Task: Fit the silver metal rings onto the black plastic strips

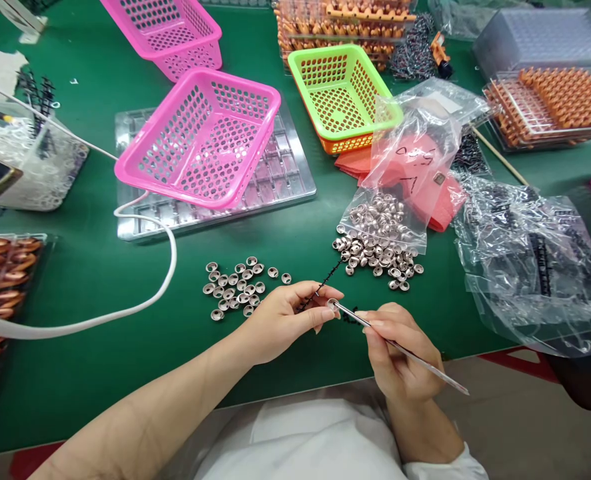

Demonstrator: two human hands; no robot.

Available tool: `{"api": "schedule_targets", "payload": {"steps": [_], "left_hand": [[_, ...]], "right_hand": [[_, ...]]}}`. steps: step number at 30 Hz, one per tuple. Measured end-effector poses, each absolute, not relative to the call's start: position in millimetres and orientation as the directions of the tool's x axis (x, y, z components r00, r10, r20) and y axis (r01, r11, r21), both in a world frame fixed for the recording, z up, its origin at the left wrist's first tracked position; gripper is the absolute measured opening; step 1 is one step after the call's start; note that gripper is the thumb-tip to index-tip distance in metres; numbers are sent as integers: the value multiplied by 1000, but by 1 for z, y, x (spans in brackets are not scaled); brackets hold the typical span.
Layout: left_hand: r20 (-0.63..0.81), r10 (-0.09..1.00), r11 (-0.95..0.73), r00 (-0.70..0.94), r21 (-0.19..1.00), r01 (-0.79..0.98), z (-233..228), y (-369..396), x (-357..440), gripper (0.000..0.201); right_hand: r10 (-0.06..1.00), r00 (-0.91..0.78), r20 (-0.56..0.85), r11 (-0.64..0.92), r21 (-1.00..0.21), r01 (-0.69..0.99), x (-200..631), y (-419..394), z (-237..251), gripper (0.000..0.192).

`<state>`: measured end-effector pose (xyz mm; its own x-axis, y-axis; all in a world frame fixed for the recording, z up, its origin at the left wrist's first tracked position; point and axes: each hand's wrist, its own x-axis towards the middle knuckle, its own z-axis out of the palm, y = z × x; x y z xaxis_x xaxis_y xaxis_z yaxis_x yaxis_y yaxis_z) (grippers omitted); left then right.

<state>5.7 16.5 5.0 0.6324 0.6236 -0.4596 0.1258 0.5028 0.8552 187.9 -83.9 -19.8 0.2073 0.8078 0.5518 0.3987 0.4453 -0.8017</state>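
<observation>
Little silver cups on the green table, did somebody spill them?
Maybe. The silver cups by the clear bag lie in a loose heap, some beneath or inside it, so they look tipped out. A smaller group is scattered near the left hand. I can't tell whether it was an accident.

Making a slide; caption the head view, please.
Left hand holding a black strip and metal cup, right hand a thin rod.

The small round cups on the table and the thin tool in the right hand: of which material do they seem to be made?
Small cups: probably metal, silvery with a soft shine, judging by their bright rims; coated plastic remains possible. Thin tool: perhaps metal, smooth and glossy, judging by light streaks along its shaft.
</observation>
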Motion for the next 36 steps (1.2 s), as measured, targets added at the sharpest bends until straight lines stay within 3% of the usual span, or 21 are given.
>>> {"api": "schedule_targets", "payload": {"steps": [36], "left_hand": [[-523,655,524,545,834,172,9,12,9,24]], "right_hand": [[811,145,568,443,-755,483,187,-83,-15,39]]}}
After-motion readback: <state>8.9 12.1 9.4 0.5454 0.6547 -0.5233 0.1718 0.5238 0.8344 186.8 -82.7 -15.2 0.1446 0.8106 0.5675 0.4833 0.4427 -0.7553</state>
